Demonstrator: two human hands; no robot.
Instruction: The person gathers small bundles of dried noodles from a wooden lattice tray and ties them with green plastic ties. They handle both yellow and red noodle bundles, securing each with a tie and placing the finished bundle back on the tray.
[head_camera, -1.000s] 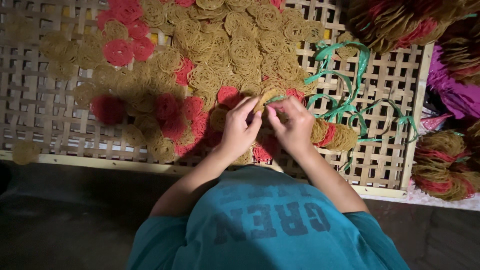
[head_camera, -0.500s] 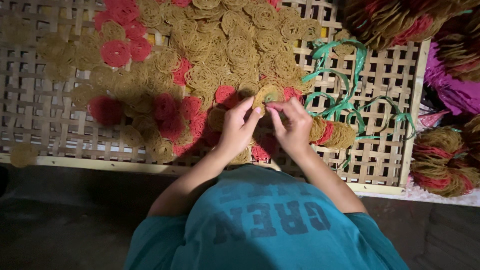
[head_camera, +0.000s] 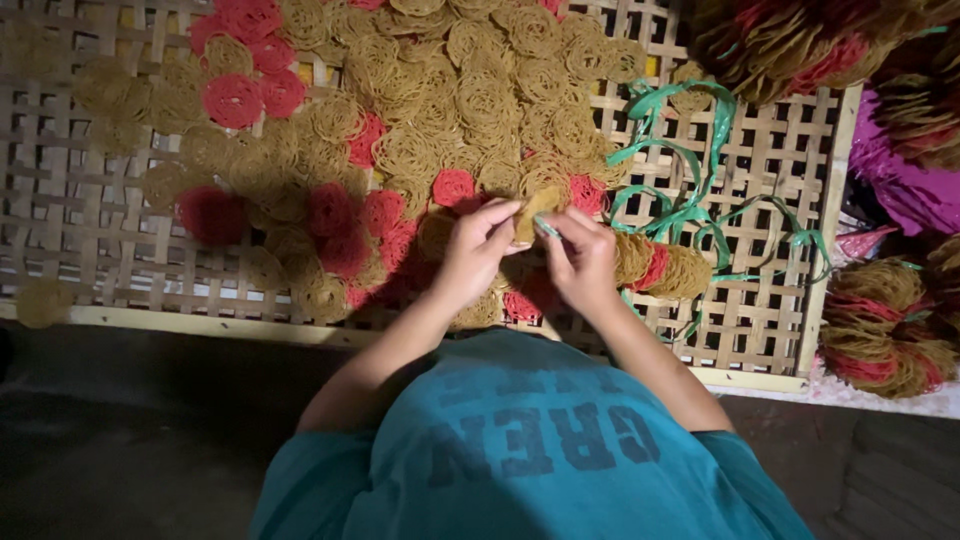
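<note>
My left hand (head_camera: 478, 250) and my right hand (head_camera: 580, 258) meet over the near middle of the woven bamboo tray (head_camera: 90, 250), fingers pinched shut on one tan noodle disc (head_camera: 532, 212) that stands on edge between them. The left fingertips close on its left rim, the right ones on its right rim, where a short green bit shows against my fingers. The disc sits just above a heap of tan and red discs (head_camera: 440, 130) that covers the middle and far part of the tray. Red discs (head_camera: 345, 235) lie thick just left of my left wrist, so there is little bare weave on that side until further left, where the lattice runs open towards the left edge. Right of my right hand a short row of stacked discs (head_camera: 665, 270) lies touching the wrist, and past it loose green plastic strips (head_camera: 690, 190) curl over open lattice up to the tray's right edge. The near wooden rim (head_camera: 200, 322) runs just beyond my elbows. Off the right edge lie tied bundles of discs (head_camera: 880, 330), well apart from my hands.
</note>
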